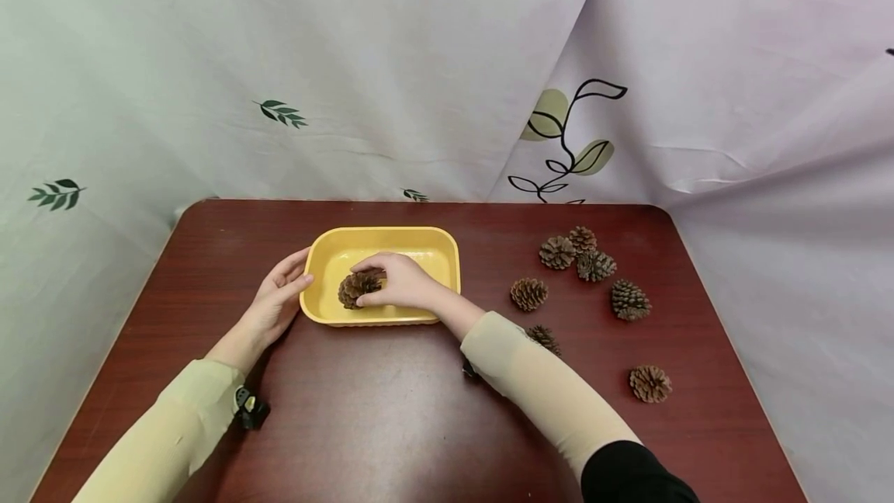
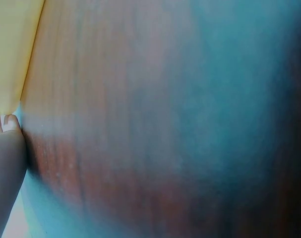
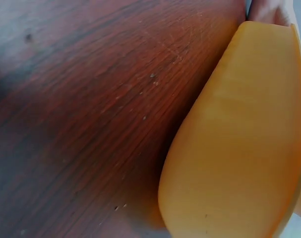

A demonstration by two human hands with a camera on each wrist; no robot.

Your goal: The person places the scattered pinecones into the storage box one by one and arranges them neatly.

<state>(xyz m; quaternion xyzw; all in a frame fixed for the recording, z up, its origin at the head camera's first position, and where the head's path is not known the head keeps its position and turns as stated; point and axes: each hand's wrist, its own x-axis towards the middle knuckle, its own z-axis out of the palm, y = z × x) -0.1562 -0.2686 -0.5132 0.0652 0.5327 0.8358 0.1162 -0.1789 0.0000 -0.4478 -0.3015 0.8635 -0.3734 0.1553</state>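
Observation:
A yellow rectangular tray (image 1: 380,236) sits toward the back of the table. Over its left half, my right hand (image 1: 405,282) grips a brown pine cone (image 1: 357,290) between thumb and fingers, inside the rim. My left hand (image 1: 274,303) rests against the tray's left end, its fingers fairly straight along the outer wall and the thumb tip at the rim. In the left wrist view, fingertips (image 2: 10,123) show at the tray's edge. The right wrist view shows the tray's outer side wall (image 3: 234,124), which hides the pine cone.
Several loose pine cones lie right of the tray, among them one nearest it (image 1: 528,294) and one farther forward (image 1: 650,383). Another pine cone (image 1: 544,338) is partly hidden by my right sleeve. A patterned curtain (image 1: 391,84) hangs behind the dark red table (image 1: 391,410).

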